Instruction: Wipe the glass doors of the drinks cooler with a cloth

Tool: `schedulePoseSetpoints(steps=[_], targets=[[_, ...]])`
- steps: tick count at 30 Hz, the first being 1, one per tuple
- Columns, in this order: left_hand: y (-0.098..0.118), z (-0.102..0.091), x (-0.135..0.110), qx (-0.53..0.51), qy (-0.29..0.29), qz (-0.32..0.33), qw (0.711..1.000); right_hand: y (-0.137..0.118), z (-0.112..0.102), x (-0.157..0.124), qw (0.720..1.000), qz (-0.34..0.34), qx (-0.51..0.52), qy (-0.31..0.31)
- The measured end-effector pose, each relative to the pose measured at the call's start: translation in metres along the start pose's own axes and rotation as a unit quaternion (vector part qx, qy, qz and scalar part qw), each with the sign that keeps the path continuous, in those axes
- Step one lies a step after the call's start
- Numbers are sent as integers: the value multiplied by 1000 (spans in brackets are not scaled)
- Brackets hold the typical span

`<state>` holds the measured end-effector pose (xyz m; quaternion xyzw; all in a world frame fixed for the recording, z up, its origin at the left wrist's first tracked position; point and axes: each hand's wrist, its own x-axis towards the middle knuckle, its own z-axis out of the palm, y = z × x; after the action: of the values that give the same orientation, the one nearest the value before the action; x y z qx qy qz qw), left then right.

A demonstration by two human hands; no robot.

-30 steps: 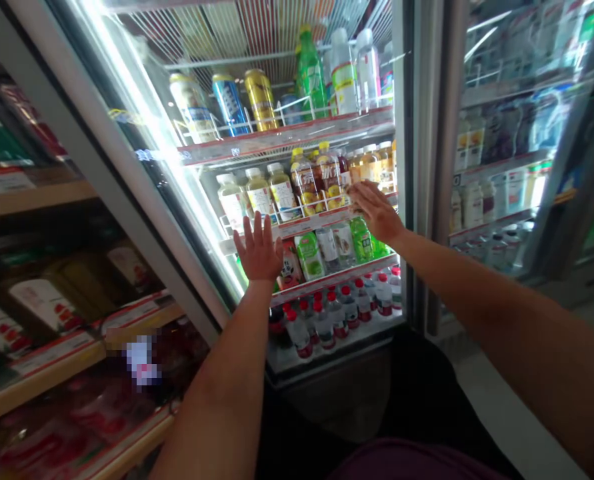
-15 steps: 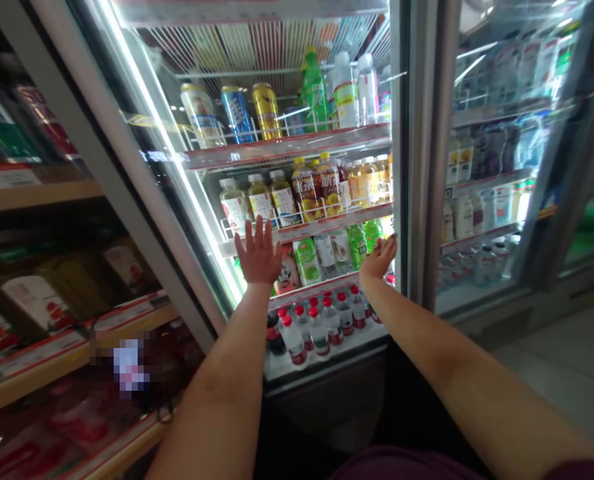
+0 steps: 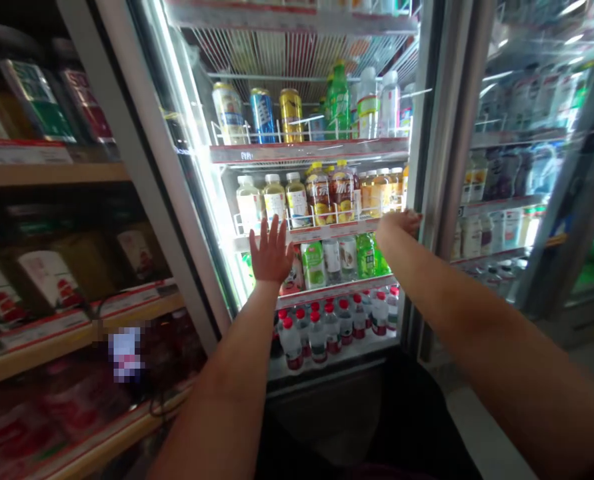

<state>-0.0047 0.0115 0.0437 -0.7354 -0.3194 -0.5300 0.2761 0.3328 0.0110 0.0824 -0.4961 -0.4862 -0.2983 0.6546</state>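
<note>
Facing the hands in the head view, the fridge (image 3: 447, 133) holds tea bottles (image 3: 343, 193), one marked 冰; smaller print blurs. The left hand (image 3: 273, 257), wrist bent back, spreads empty fingers before the red pack (image 3: 295, 277). The right hand (image 3: 405, 221) turns rightward near the fridge's edge; whether its fingers grasp anything, I cannot tell.

冰 and 茶 can be read on 2 yellow-capped bottles (image 3: 344, 193); other labels (image 3: 315, 264) are blurred
</note>
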Motion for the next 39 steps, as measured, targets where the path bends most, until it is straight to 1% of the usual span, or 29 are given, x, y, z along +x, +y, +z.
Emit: schedulePoseSetpoints(steps=[2, 3, 4, 5, 6, 7, 8, 9, 11, 12, 13, 14, 15, 16, 18, 20, 22, 24, 26, 28, 30, 32, 34, 36, 39], targets=[[0, 0, 0, 1, 0, 1, 1000, -16, 10, 6, 996, 64, -3, 69], [0, 0, 0, 1, 0, 0, 1000, -26, 13, 3, 992, 83, -2, 91], [0, 0, 0, 0, -1, -1, 1000, -37, 14, -4, 992, 80, 2, 94], [0, 0, 0, -1, -1, -2, 1000, -47, 14, -14, 996, 53, 9, 75], [0, 0, 0, -2, -1, -1, 1000, -56, 10, -28, 999, 9, 19, 40], [0, 0, 0, -2, 1, 0, 1000, -63, 5, -42, 998, -55, 28, -11], [0, 0, 0, 0, 3, 3, 1000, -68, -3, -58, 990, -120, 29, -63], [0, 0, 0, 2, 6, 7, 1000, -70, -12, -73, 977, -180, 23, -116], [-1, 0, -1, 5, 11, 15, 1000, -63, -31, -98, 930, -284, 4, -235], [-1, 0, -1, 7, 13, 16, 1000, -56, -41, -108, 903, -320, -6, -286], [-1, 0, -1, 7, 14, 17, 1000, -47, -49, -117, 880, -346, -17, -324], [-1, 0, -1, 9, 14, 17, 1000, -36, -57, -124, 864, -363, -27, -347], [-1, 0, -2, 11, 13, 16, 1000, -25, -64, -130, 856, -372, -37, -357], [-1, 0, -2, 15, 13, 15, 1000, -14, -69, -135, 855, -376, -44, -355], [-1, 0, -2, 24, 14, 18, 999, 6, -78, -143, 869, -366, -55, -328], [0, 0, -2, 30, 13, 22, 999, 21, -81, -147, 899, -333, -64, -278], [0, 0, -1, 36, 12, 23, 999, 28, -80, -143, 932, -280, -74, -217], [-1, 0, -1, 43, 10, 23, 999, 28, -73, -129, 960, -220, -77, -154], [-1, 1, -2, 53, 15, 28, 998, 22, -62, -107, 980, -164, -66, -89], [-1, 1, -2, 60, 24, 37, 997, 10, -48, -80, 992, -116, -46, -29], [-1, 1, -2, 62, 31, 41, 997, -9, -35, -55, 996, -82, -22, 3], [-2, 2, -3, 57, 29, 40, 997, -33, -23, -39, 997, -73, -2, -8], [-2, 2, -3, 50, 24, 35, 998, -60, -13, -36, 994, -96, 11, -42], [-2, 2, -2, 43, 21, 33, 998, -85, -5, -47, 987, -136, 15, -80], [-3, 2, -2, 33, 24, 34, 999, -110, 2, -82, 969, -204, 5, -137]])
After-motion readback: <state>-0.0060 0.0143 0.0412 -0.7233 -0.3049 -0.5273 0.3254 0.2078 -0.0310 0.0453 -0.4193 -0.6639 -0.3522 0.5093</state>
